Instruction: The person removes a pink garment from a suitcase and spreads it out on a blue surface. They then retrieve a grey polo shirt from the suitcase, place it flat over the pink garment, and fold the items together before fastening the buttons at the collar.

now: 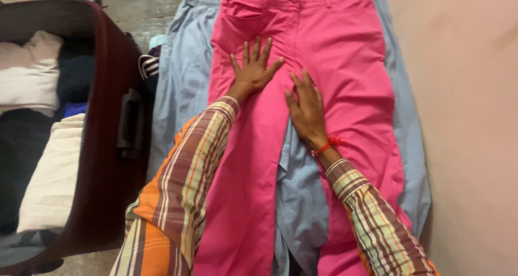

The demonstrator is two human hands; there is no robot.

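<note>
Floor, suitcase (pixel 116 163) at left. Left hand (pixel 253 68) and right hand (pixel 306 110) flat, fingers spread, palms down on pink trousers (pixel 345 60), gripping nothing; blue trousers (pixel 183 82) beneath.

Left of the left hand (pixel 253 68), the maroon suitcase (pixel 110 146) (open, packed with folded clothes) walls off that side. Right of the right hand (pixel 306 110), bare pink floor (pixel 464 119) lies open. Ahead, only flat trousers.
</note>
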